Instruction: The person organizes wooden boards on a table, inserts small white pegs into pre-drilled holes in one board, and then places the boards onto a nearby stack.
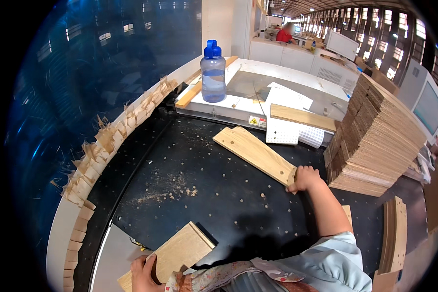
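My left hand [145,273], low in the picture, is closed on the near end of a short wooden board [182,247]. This board has a stepped far edge and lies over the front edge of the black table. My right arm reaches out to the right, and my right hand [306,178] grips the right end of a longer wooden board [258,155]. Small round holes show near both ends of that board. It slants across the black perforated table [219,194], its far end pointing left.
Sawdust [168,191] is scattered on the table. A blue water bottle [213,73], papers [287,97] and another board [301,117] rest on the white ledge behind. Stacked brown panels [374,138] stand right; more boards [393,233] lie nearer. Tattered strips [107,138] line the left blue screen.
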Motion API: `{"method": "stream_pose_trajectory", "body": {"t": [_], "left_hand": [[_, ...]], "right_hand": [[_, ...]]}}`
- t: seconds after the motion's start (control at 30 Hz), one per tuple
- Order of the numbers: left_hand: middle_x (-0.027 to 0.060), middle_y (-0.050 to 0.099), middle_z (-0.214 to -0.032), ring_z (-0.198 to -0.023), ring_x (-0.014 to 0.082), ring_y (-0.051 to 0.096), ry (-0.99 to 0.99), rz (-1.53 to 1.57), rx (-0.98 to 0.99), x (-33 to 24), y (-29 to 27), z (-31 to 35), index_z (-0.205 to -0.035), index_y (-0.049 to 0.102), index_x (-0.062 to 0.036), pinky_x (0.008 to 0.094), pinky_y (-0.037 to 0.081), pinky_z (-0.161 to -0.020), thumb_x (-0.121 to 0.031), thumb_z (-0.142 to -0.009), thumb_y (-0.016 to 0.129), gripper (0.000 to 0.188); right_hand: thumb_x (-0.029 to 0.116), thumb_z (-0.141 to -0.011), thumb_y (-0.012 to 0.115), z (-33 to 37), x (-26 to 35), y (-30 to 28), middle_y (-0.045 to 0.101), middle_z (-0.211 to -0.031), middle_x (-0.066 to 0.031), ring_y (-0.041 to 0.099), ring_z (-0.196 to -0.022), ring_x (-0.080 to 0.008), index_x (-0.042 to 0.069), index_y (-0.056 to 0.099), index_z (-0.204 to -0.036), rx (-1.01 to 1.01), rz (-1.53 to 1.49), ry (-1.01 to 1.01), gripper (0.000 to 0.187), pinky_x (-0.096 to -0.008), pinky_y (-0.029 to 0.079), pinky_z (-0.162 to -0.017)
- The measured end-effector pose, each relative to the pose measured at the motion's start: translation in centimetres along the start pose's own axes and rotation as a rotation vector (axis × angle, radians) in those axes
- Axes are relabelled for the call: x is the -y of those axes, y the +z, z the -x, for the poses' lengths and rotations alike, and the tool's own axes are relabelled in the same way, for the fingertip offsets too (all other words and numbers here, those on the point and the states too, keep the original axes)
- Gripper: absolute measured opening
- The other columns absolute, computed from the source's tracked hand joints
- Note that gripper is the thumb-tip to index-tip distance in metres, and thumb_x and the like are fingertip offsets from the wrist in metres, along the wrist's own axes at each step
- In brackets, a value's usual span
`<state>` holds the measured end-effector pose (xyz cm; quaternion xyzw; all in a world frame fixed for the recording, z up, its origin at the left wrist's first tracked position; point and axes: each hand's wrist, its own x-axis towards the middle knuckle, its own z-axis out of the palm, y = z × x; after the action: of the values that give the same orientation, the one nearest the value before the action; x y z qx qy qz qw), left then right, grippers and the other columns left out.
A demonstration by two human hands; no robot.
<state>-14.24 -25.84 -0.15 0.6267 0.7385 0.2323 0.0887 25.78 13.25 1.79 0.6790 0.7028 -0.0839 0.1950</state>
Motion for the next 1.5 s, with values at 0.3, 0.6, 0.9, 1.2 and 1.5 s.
{"method": "stream_pose_trajectory", "body": {"t": [0.3,0.6,0.9,1.2,1.5], "left_hand": [[0.0187,0.046,-0.11,-0.1,0.0364,0.045,0.214,-0.019,0.028,1.1,1.3,-0.8,-0.121,0.053,-0.0069,0.0448,0.033,-0.086,-0.043,-0.046,0.079,0.087],[0.0186,0.05,-0.111,-0.104,0.0344,0.046,0.529,-0.113,0.191,-3.4,2.1,-4.8,-0.122,0.056,-0.0123,0.0448,0.032,-0.087,-0.044,-0.059,0.075,0.073],[0.0145,0.051,-0.111,-0.105,0.0302,0.046,0.859,-0.129,0.373,-7.9,4.8,-8.1,-0.126,0.052,-0.0166,0.0406,0.033,-0.086,-0.032,-0.049,0.082,0.084],[0.0139,0.05,-0.111,-0.107,0.0308,0.047,1.014,-0.112,0.525,-14.6,10.4,-13.6,-0.128,0.05,-0.0169,0.0416,0.034,-0.092,-0.027,-0.05,0.075,0.083],[0.0175,0.041,-0.129,-0.127,0.0342,0.032,1.008,0.051,0.333,-16.9,12.1,-14.7,-0.13,0.047,-0.0138,0.0545,0.019,-0.107,-0.024,-0.061,0.075,0.075]], "right_hand": [[0.045,-0.054,0.08,0.8,2.8,3.1,0.043,-0.13,-0.018,0.04,-0.122,-0.0343,0.007,0.035,-0.135,-0.294,-0.316,-0.128,0.1,-0.0485,0.032,-0.102],[0.041,-0.054,0.076,5.8,1.8,6.1,0.047,-0.122,-0.0181,0.044,-0.116,-0.034,0.005,0.036,-0.134,-0.274,-0.289,-0.059,0.097,-0.0467,0.038,-0.096],[0.038,-0.051,0.076,13.7,4.5,8.3,0.049,-0.118,-0.0182,0.044,-0.115,-0.0347,0.009,0.038,-0.135,-0.33,-0.48,-0.361,0.097,-0.0439,0.036,-0.096],[0.027,-0.047,0.078,13.2,-1.5,6.8,0.051,-0.113,-0.0164,0.045,-0.11,-0.0356,0.01,0.043,-0.13,-0.407,-0.393,-0.468,0.092,-0.0406,0.037,-0.097],[0.045,-0.063,0.074,13.5,-1.6,7.1,0.03,-0.141,-0.0248,0.02,-0.136,-0.0375,0.008,0.025,-0.143,-0.274,-0.263,-0.318,0.101,-0.052,0.02,-0.108]]}}
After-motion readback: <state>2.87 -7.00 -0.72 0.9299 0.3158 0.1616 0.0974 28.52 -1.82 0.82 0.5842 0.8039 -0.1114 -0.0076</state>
